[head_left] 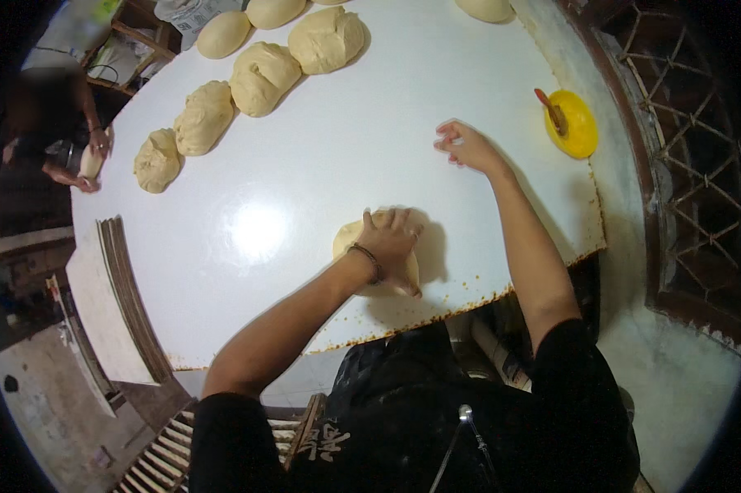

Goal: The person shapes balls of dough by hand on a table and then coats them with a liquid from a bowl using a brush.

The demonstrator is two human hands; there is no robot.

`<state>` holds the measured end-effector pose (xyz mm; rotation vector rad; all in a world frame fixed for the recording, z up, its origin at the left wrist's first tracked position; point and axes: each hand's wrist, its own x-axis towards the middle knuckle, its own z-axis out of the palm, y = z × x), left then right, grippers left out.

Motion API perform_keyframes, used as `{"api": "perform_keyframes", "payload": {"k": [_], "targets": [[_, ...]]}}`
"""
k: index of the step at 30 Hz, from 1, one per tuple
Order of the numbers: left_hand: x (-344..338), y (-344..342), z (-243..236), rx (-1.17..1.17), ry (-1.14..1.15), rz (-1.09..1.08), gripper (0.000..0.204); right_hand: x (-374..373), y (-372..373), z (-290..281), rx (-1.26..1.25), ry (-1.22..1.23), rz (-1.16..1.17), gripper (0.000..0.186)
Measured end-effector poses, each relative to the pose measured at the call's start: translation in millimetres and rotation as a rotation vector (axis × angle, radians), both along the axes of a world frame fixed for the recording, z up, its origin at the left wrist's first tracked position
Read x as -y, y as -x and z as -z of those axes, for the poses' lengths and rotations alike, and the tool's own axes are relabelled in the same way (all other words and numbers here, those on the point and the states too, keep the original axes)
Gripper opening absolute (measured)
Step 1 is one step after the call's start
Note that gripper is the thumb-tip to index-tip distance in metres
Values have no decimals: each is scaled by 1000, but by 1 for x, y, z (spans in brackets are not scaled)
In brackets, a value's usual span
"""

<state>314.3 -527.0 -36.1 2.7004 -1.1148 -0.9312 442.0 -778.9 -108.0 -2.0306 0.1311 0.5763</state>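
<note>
Near the front edge of the white table, a round piece of dough (pixel 347 238) lies flattened under my left hand (pixel 389 249). That hand has its fingers spread and its palm down on the dough, covering most of it; a dark bracelet circles the wrist. My right hand (pixel 469 149) is held farther off to the right, over the table and apart from the dough. Its fingers are loosely bent and separated, with nothing visible in them.
Rough lumps of dough (pixel 265 78) form a row at the far left, with smoother dough balls (pixel 223 34) behind. A yellow bowl (pixel 582 123) with a red-handled tool stands by the right edge. Another person's hand (pixel 99 141) holds dough at left, beyond stacked boards (pixel 111 300).
</note>
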Motion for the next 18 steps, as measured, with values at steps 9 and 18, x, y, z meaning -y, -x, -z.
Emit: {"api": "perform_keyframes", "payload": {"k": [9, 18], "targets": [[-136, 75, 35, -748, 919, -1285, 34, -152, 237, -27, 12, -860, 178, 66], [-146, 81, -283, 1001, 1089, 50, 36, -133, 217, -339, 1679, 197, -190, 61]]}}
